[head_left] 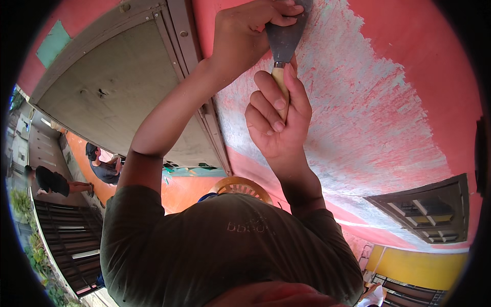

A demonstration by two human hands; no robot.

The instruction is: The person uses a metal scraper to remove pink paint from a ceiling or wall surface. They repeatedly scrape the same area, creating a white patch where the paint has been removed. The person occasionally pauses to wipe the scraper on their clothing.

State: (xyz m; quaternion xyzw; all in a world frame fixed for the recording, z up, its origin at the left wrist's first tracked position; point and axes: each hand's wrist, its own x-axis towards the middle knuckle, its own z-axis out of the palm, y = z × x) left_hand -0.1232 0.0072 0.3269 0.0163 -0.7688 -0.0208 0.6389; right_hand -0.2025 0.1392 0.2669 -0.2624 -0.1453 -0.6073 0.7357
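A putty knife (285, 42) with a dark metal blade and a pale wooden handle is held up against the pink wall (345, 115). My right hand (282, 111) is wrapped around its handle, palm towards me, fingers curled. Higher up, my left hand (249, 34) has its fingers laid across the blade; its thumb is not clear to see. Around the knife, the wall has a broad rough patch of whitish-grey streaks over pink. The blade's far end is cut off by the top of the picture.
Left of the wall patch is a grey-brown door panel (115, 92) in a metal frame. A wooden chair (243, 184) stands behind me. Two people (103, 165) are at the far left, near a dark barred gate (65, 226). A framed window (429, 211) is low on the right.
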